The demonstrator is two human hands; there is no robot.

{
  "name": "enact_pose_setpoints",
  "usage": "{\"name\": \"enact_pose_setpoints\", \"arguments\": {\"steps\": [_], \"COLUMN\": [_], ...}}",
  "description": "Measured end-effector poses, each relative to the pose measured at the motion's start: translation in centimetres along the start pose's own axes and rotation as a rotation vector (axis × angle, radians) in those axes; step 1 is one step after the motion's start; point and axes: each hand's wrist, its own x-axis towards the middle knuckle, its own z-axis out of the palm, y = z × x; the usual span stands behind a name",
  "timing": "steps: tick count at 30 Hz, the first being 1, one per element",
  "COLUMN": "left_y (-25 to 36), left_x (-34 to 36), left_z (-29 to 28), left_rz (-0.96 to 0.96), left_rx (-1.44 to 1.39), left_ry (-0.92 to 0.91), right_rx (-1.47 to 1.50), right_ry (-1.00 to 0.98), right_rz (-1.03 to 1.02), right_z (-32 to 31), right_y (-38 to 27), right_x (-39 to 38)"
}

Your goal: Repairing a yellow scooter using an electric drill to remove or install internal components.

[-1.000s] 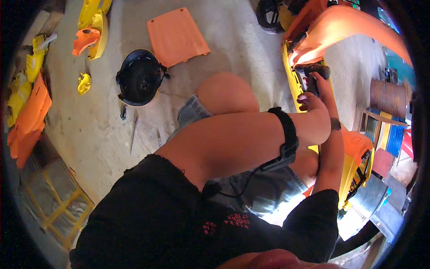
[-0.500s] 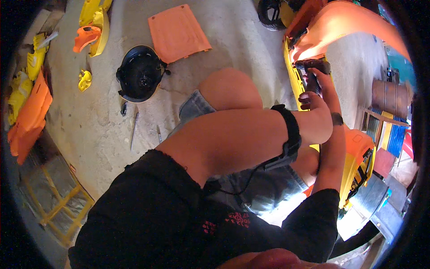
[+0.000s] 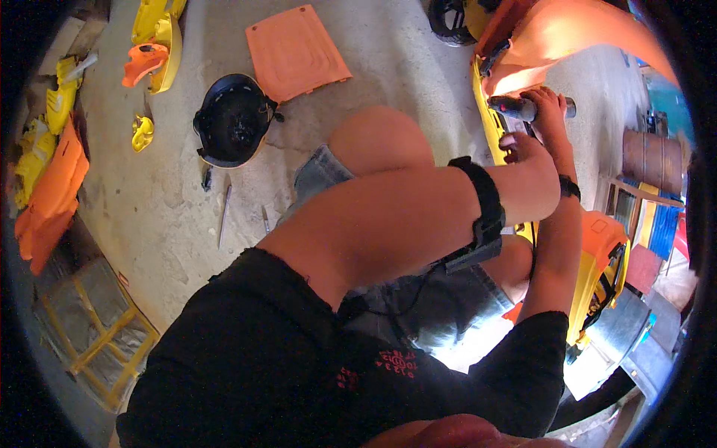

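Observation:
My right hand (image 3: 549, 112) is wrapped around a dark cordless drill (image 3: 511, 108), which lies crosswise with its front end at a long yellow panel edge (image 3: 489, 123). Just below it, my left hand (image 3: 525, 148) has its fingers curled in beside the same panel; whatever they pinch is hidden. Above both hands arches a large orange body panel (image 3: 575, 33), apparently part of a scooter. My left forearm crosses over my bent knees and wears a black strap.
On the concrete floor lie a black bowl-shaped shell (image 3: 235, 123), a flat orange panel (image 3: 299, 52), a screwdriver-like rod (image 3: 225, 216) and a small yellow part (image 3: 142, 133). Orange panels (image 3: 56, 198) lean at left. A rusty drum (image 3: 651, 160) stands at right.
The drill has turned from a downward-hanging handle to lying crosswise, and my right hand has shifted up around it. My left hand has moved slightly, staying beside the panel.

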Motion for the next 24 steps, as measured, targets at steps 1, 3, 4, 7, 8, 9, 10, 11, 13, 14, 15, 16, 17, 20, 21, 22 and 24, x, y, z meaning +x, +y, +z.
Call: {"name": "enact_pose_setpoints", "arguments": {"steps": [1, 3, 4, 7, 8, 9, 10, 11, 13, 14, 15, 16, 17, 20, 21, 22, 24], "left_y": [-0.3, -1.4, -1.7, -3.4, -3.8, -4.4, -4.9, -6.0, -9.5, -11.5, -13.8, -13.6, -13.5, -13.2, -13.1, -13.5, -14.9], "left_x": [0.7, 1.8, 3.0, 5.4, 5.8, 6.0, 5.9, 4.9, 2.9, 3.5, 4.8, 5.7, 6.2, 8.8, 9.6, 10.1, 10.8], "left_z": [-0.2, -0.5, -0.2, 1.5, 1.3, 1.2, 0.5, 0.4, -0.4, -0.3, 1.1, 1.3, 1.5, 1.4, 1.3, 1.5, 1.8], "left_rz": [0.002, -0.128, -0.132, -0.251, -0.21, -0.164, -0.083, -0.02, 0.0, -0.049, -0.078, -0.043, -0.014, 0.126, 0.205, 0.268, 0.224], "left_rx": [0.003, -0.154, -0.153, -0.148, -0.16, -0.172, -0.205, -0.235, -0.217, -0.345, -0.406, -0.376, -0.368, -0.286, -0.265, -0.242, -0.359], "left_ry": [-0.001, 0.02, 0.018, -0.144, 0.038, 0.217, 0.431, 0.619, 0.694, 0.59, 0.668, 0.658, 0.699, 0.663, 0.642, 0.614, 0.578], "right_rx": [-0.045, -0.119, -0.185, -0.201, -0.19, -0.138, -0.138, -0.26, -0.219, -0.189, -0.15, -0.148, -0.095, -0.016, -0.02, 0.014, 0.105], "right_ry": [-0.052, -0.033, -0.011, -0.006, -0.001, 0.107, 0.207, 0.179, 0.102, 0.04, 0.059, 0.066, -0.008, -0.087, -0.053, -0.062, -0.105], "right_rz": [0.021, 0.046, 0.066, 0.113, 0.137, 0.195, 0.256, 0.26, 0.276, 0.263, 0.207, 0.253, 0.336, 0.525, 0.553, 0.553, 0.507], "right_z": [-0.1, -0.4, -0.3, 0.3, 0.5, 0.9, 0.4, 0.8, 1.8, 1.5, 1.0, 0.8, 0.4, 0.0, 0.6, 0.4, -1.2], "right_y": [0.0, -0.9, -1.4, -3.0, -2.3, -1.7, -0.2, 0.0, 0.0, -0.5, -1.8, -1.6, -2.1, -1.9, -1.3, -1.8, -3.1], "right_x": [-0.1, -0.4, -0.3, 0.6, 0.1, -0.5, -1.1, -1.1, -1.5, -0.9, 0.3, -0.2, -0.5, -0.9, -1.3, -1.0, -0.3]}}
